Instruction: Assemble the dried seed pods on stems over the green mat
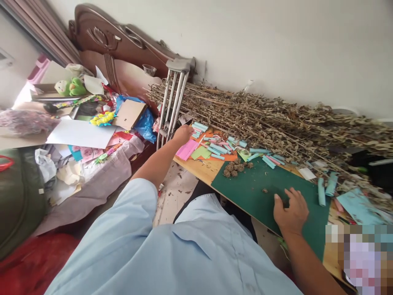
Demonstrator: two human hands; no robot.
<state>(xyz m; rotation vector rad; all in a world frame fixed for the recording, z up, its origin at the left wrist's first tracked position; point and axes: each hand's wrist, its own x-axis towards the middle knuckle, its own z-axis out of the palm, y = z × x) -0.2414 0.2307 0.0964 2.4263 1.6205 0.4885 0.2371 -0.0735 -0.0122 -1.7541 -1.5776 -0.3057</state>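
My left hand [184, 134] reaches to the far left end of the table, right beside a cluster of light blue paper rolls [200, 127]. Its fingertips are mostly hidden, so I cannot tell whether it grips anything. My right hand [291, 209] is over the green mat [245, 192], open, thumb and fingers apart, with nothing seen in it. A small brown crumb [264, 190] lies to its left. Farther back on the mat sits a pile of rough brown balls [235, 167]. More blue and pink rolls [219, 148] lie on coloured paper sheets [188, 149].
Dried plant stalks [260, 114] are heaped along the wall behind the rolls. A metal crutch [175, 98] stands at the table's left end. Left of it, a bed [119, 164] holds papers and toys. A blurred patch [362, 262] covers the lower right.
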